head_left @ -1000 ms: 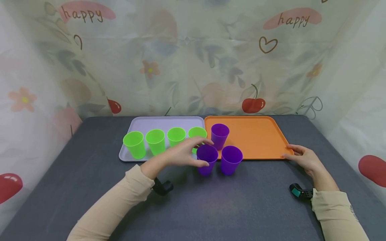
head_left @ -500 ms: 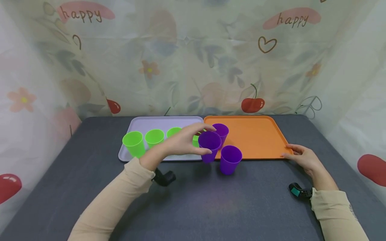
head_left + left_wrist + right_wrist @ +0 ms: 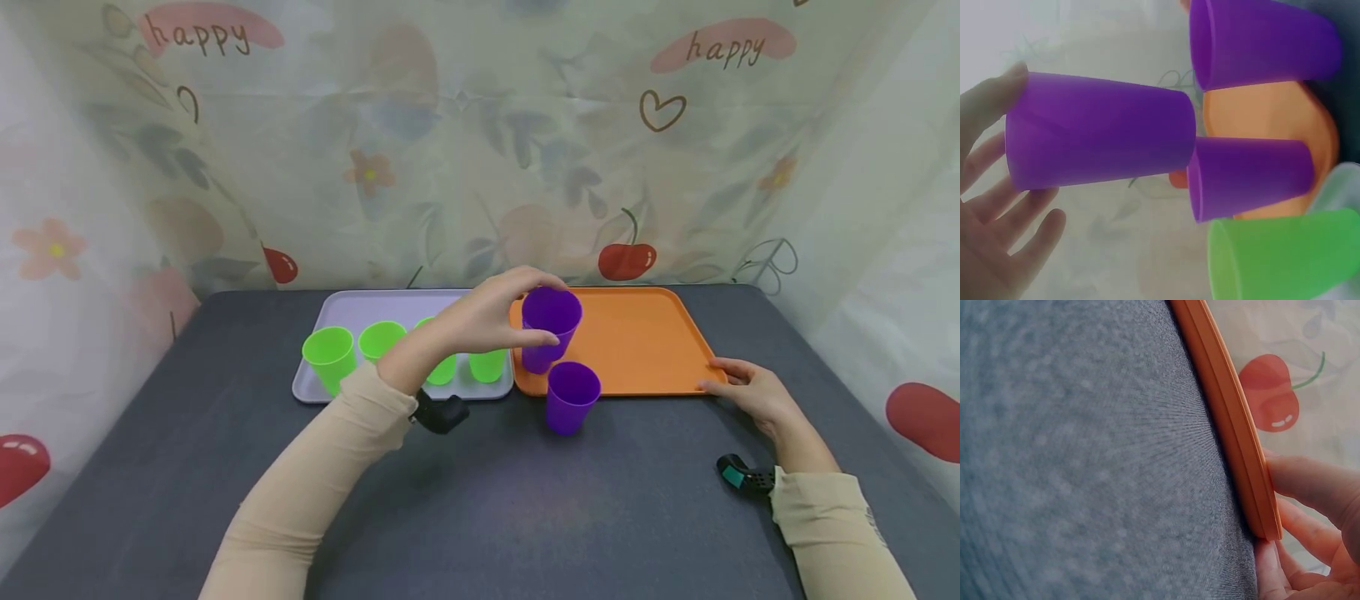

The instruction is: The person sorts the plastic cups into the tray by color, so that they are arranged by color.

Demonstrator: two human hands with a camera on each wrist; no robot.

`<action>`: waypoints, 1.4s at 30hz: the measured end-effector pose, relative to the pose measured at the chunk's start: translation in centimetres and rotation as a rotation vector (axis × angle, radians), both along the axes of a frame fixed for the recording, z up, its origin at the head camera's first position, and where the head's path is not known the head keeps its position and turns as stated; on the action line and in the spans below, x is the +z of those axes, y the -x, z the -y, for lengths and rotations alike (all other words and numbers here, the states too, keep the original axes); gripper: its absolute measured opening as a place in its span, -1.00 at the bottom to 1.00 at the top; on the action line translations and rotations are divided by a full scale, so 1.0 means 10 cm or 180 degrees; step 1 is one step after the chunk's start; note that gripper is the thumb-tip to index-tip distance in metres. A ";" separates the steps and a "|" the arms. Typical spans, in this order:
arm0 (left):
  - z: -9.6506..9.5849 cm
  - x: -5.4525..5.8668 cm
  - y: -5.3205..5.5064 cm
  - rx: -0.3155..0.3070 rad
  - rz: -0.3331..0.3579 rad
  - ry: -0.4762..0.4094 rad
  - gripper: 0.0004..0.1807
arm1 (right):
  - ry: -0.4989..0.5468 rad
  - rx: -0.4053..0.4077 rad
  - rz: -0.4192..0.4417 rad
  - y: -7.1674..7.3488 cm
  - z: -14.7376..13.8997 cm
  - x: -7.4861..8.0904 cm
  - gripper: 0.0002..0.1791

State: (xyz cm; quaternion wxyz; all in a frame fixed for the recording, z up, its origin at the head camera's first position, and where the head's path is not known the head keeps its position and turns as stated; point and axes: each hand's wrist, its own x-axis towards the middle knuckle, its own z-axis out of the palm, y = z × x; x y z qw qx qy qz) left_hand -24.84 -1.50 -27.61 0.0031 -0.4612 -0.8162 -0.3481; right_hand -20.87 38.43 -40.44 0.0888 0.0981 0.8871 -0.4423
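In the head view my left hand point(image 3: 495, 312) pinches a purple cup point(image 3: 555, 310) near its rim, thumb on the near side. That cup is raised over the left part of the orange tray point(image 3: 637, 346) and overlaps a second purple cup point(image 3: 536, 360) standing on it. In the left wrist view the held cup point(image 3: 1100, 131) is apart from the table, its base toward the second cup point(image 3: 1254, 178). A third purple cup point(image 3: 572, 400) stands on the table by the tray's front edge. My right hand point(image 3: 757, 398) grips the tray's near right corner.
A lavender tray point(image 3: 367, 304) adjoins the orange one on the left. Several green cups point(image 3: 330, 358) stand in a row on it, partly hidden by my left forearm. Behind the dark table point(image 3: 525, 517) hangs a patterned cloth point(image 3: 465, 150).
My left hand has lifted the purple cup off the table and carried it away from me and rightward, over the orange tray. The right hand has stayed at the tray's corner.
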 end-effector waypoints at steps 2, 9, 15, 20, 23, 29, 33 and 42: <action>-0.07 0.02 0.04 0.0009 -0.0018 -0.0028 -0.41 | -0.0018 0.0020 -0.0008 0.00 0.00 0.00 -0.05; -0.34 0.00 0.19 -0.0004 0.0007 -0.0131 -0.42 | -0.0038 0.0053 -0.0029 -0.01 0.01 -0.01 -0.07; -0.56 -0.14 0.31 0.0033 0.0083 0.0029 -0.43 | -0.0042 0.0012 -0.0034 -0.02 0.01 -0.01 -0.06; -0.68 -0.26 0.37 0.0128 0.0177 0.0255 -0.43 | -0.0038 0.0010 -0.0014 -0.02 0.00 0.00 -0.06; -0.73 -0.31 0.39 0.0176 0.0242 0.0356 -0.43 | -0.0036 0.0022 -0.0004 -0.02 0.01 0.01 -0.06; -0.78 -0.36 0.42 0.0279 0.0352 0.0473 -0.43 | -0.0011 0.0034 0.0003 -0.02 0.00 0.00 -0.07; -0.80 -0.39 0.41 0.0285 0.0345 0.0614 -0.42 | 0.0020 0.0026 0.0006 -0.02 -0.01 -0.01 -0.07; -0.82 -0.46 0.46 0.0226 0.0371 0.0660 -0.37 | 0.0038 0.0043 -0.0015 -0.02 -0.02 0.00 -0.07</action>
